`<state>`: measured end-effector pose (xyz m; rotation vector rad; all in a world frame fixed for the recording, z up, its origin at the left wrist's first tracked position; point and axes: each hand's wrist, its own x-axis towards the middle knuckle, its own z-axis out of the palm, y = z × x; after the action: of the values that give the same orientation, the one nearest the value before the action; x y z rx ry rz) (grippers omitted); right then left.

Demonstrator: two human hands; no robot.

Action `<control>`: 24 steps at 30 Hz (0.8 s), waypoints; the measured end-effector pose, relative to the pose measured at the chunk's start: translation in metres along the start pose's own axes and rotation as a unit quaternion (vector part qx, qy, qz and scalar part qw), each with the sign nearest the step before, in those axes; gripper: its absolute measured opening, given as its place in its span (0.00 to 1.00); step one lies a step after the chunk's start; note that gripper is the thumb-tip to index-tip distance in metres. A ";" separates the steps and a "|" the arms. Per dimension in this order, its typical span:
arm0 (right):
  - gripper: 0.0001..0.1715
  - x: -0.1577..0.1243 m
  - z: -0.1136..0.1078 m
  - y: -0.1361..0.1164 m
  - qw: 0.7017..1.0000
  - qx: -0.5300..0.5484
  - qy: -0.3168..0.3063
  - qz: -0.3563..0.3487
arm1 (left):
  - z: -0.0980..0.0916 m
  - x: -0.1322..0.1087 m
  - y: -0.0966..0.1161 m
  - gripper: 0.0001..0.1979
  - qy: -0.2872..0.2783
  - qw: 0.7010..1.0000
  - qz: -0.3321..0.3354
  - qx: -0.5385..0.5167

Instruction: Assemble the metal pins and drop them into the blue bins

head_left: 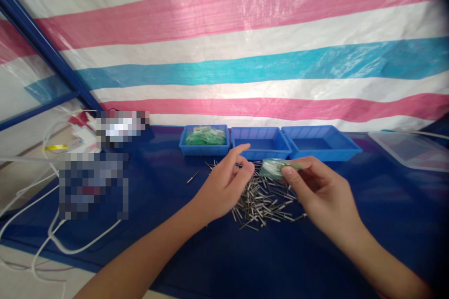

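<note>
My right hand (324, 191) pinches a small clear-and-green plastic bag (273, 168) between thumb and fingers, holding it above the table. To the left of the bag is my left hand (226, 180), its index finger stretched out and the other fingers curled. Nothing shows in that hand, and a small gap separates it from the bag. Beneath both hands lies a loose pile of thin metal pins (259, 201) that look like blind rivets, partly hidden by the hands. A single pin (192, 177) lies apart, left of the pile.
Behind the pile stand a blue bin of green packets (182, 142) and two more blue bins, the middle (261, 154) and the right (326, 153). A clear plastic lid (410, 152) lies at right. White cables (77, 250) and blurred items occupy the blue table's (224, 261) left.
</note>
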<state>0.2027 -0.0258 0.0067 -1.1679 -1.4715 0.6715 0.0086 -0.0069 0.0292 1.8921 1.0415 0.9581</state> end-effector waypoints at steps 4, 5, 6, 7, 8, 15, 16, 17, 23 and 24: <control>0.18 -0.007 -0.001 -0.004 0.948 -0.147 -0.022 -0.282 | 0.010 0.003 0.001 0.25 -0.057 0.968 -0.140 -0.200; 0.21 -0.007 0.000 -0.005 0.931 -0.165 -0.047 -0.323 | 0.012 0.003 0.002 0.23 -0.056 0.961 -0.147 -0.227; 0.23 -0.007 0.000 -0.005 0.918 -0.181 -0.066 -0.346 | 0.013 0.003 0.001 0.21 -0.051 0.957 -0.147 -0.245; 0.24 -0.006 0.001 -0.006 0.910 -0.198 -0.075 -0.356 | 0.011 0.004 0.000 0.19 -0.039 0.956 -0.142 -0.253; 0.24 -0.004 0.001 -0.006 0.907 -0.214 -0.075 -0.356 | 0.007 0.005 -0.002 0.17 -0.020 0.959 -0.132 -0.249; 0.20 0.003 -0.002 -0.006 0.928 -0.254 -0.007 -0.273 | -0.085 0.040 -0.040 0.16 0.271 0.962 -0.034 0.025; 0.20 0.003 -0.002 -0.006 0.929 -0.256 -0.008 -0.267 | -0.097 0.048 -0.046 0.16 0.274 0.959 -0.034 0.067; 0.19 0.003 -0.002 -0.006 0.930 -0.256 -0.011 -0.263 | -0.106 0.054 -0.052 0.17 0.254 0.960 -0.036 0.114; 0.18 0.003 -0.001 -0.002 0.934 -0.260 -0.037 -0.242 | -0.099 0.071 -0.065 0.09 0.157 0.964 -0.035 0.211; 0.18 0.004 -0.001 -0.001 0.934 -0.262 -0.042 -0.238 | -0.094 0.071 -0.065 0.09 0.157 0.956 -0.034 0.244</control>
<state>0.2037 -0.0228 0.0093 -1.1089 -1.9872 -0.0158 -0.0662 0.1054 0.0305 2.1158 1.6445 1.0523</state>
